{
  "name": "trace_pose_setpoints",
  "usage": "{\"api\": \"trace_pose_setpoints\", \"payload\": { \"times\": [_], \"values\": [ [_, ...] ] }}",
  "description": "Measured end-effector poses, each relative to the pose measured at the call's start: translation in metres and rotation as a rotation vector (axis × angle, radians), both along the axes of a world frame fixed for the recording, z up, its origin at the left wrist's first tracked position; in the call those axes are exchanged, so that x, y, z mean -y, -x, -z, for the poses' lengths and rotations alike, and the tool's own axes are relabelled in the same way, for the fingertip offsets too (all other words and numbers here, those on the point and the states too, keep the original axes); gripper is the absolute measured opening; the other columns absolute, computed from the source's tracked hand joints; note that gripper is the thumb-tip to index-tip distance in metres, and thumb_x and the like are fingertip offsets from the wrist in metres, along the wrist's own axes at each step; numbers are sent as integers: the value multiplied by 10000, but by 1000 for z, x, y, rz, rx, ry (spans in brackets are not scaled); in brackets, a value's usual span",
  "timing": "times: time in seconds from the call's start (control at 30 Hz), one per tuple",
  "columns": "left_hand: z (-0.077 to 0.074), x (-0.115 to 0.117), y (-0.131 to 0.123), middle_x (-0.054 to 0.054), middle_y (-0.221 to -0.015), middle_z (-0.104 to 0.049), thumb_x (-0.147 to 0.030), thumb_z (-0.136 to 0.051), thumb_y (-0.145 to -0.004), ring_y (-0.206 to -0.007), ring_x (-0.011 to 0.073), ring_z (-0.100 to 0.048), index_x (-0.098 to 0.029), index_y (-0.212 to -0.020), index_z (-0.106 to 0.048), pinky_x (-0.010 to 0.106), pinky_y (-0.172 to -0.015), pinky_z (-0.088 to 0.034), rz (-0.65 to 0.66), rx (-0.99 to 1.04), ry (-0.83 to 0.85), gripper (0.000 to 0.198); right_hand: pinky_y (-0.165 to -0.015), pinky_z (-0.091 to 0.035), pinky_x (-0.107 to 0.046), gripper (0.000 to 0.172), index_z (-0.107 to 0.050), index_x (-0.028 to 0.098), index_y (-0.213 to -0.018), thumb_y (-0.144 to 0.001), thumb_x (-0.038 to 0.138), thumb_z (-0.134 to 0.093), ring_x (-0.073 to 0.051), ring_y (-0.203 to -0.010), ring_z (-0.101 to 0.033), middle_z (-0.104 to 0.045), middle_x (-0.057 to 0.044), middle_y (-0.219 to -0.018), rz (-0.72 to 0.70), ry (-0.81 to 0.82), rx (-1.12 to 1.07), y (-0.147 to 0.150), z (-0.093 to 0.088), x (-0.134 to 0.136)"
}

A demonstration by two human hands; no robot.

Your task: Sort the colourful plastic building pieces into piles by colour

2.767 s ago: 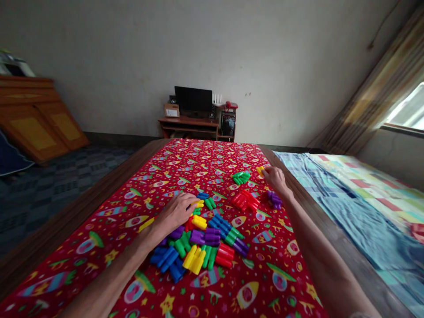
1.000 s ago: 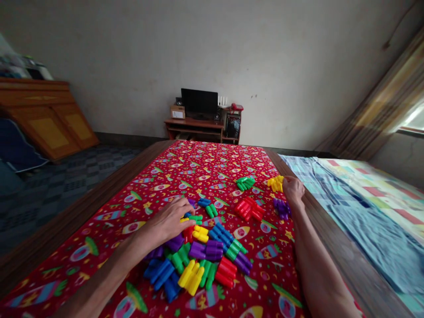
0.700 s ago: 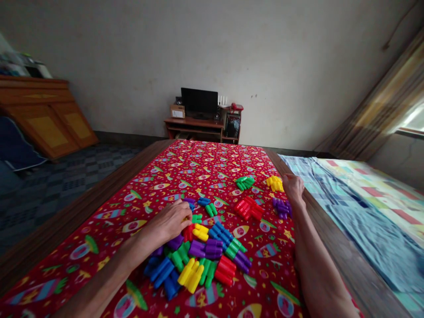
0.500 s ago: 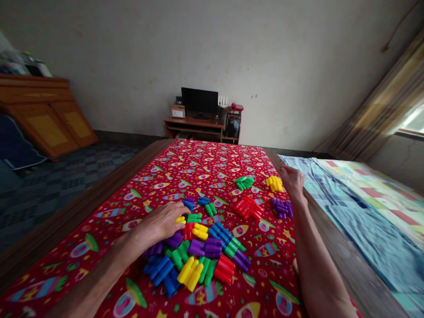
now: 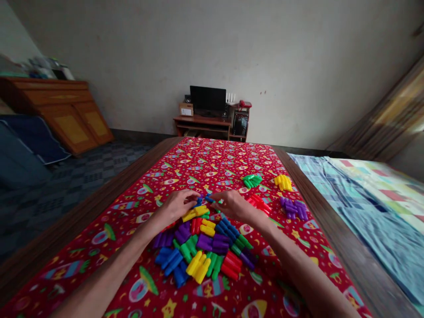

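A heap of plastic peg blocks (image 5: 202,247) in blue, green, yellow, purple and red lies on the red patterned cloth (image 5: 212,168). My left hand (image 5: 175,206) rests at the heap's far edge, fingers curled on a yellow block (image 5: 195,213). My right hand (image 5: 232,205) is beside it, pinching a small blue piece (image 5: 208,198) between fingertips. Farther right lie sorted groups: green blocks (image 5: 251,179), yellow blocks (image 5: 283,182), purple blocks (image 5: 293,207) and red blocks (image 5: 260,202), partly hidden by my right hand.
The cloth covers a long wooden table (image 5: 99,198). A bed with a checked sheet (image 5: 364,198) runs along the right. A desk with a monitor (image 5: 207,98) stands at the far wall, and a wooden cabinet (image 5: 66,115) at the left.
My right hand left the yellow group at the right edge and came back to the heap, beside my left hand. My left hand now grips a yellow block. The view shifted slightly.
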State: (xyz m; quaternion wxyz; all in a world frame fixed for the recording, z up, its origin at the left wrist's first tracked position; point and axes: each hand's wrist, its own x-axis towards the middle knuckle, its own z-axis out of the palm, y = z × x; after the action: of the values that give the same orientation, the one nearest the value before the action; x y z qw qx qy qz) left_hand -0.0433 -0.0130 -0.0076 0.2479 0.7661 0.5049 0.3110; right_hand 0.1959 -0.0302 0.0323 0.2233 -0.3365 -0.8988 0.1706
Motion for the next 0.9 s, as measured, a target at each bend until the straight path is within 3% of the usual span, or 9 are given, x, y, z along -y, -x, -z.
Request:
{"api": "trace_pose_setpoints", "payload": {
  "times": [0.07,0.2,0.33,0.53,0.7,0.83,0.9],
  "values": [
    [1,0,5,58,-883,-754,-357,-560,-763,-838,222,-699,-190,-933,-719,293,-712,-569,46,-43,55,287,-672,-451,-224,175,-684,167,-1033,-884,178,-593,-159,-778,-645,-724,-68,-915,-77,-45,73,16,16,6],
    [-7,7,11,12,-768,-733,-371,-548,-762,-693,186,-673,-200,-1028,-698,251,-612,-539,169,-131,168,350,-758,-486,-288,278,-616,148,-1150,-874,178,-614,-213,-911,-630,-691,-129,-1035,-64,-200,196,35,38,9],
    [-14,16,10,32,-905,-750,-333,-612,-715,-814,220,-691,-210,-1068,-699,273,-707,-543,222,-289,151,384,-692,-451,-253,249,-615,161,-1146,-920,130,-516,-181,-808,-633,-700,-96,-921,-7,-186,190,29,34,4],
    [-10,18,5,65,-1064,-733,-311,-579,-766,-932,245,-692,-221,-1166,-681,314,-836,-530,154,-366,-4,423,-645,-411,-229,208,-631,124,-1084,-957,227,-503,-151,-705,-624,-699,-83,-829,385,-233,21,-27,0,-19],
    [-20,19,-4,53,-982,-739,-329,-561,-777,-885,226,-685,-219,-1241,-636,315,-802,-538,102,-293,18,482,-871,-457,-323,305,-651,129,-1142,-955,329,-516,-237,-993,-650,-711,-161,-1057,828,-318,25,-100,-10,-40],
    [-29,23,-11,71,-1141,-710,-357,-546,-774,-935,233,-675,-217,-1258,-622,318,-795,-548,87,-206,19,510,-852,-474,-359,339,-710,148,-1054,-947,398,-508,-280,-1019,-659,-715,-173,-1040,1114,-121,228,-150,-13,-43],
    [-29,24,-12,71,-1161,-704,-372,-544,-774,-947,235,-674,-218,-1253,-623,312,-776,-555,88,-151,22,509,-830,-481,-356,353,-729,149,-1023,-931,420,-522,-292,-1028,-662,-708,-180,-1070,1183,9,346,-163,-13,-42]
  ]
}}
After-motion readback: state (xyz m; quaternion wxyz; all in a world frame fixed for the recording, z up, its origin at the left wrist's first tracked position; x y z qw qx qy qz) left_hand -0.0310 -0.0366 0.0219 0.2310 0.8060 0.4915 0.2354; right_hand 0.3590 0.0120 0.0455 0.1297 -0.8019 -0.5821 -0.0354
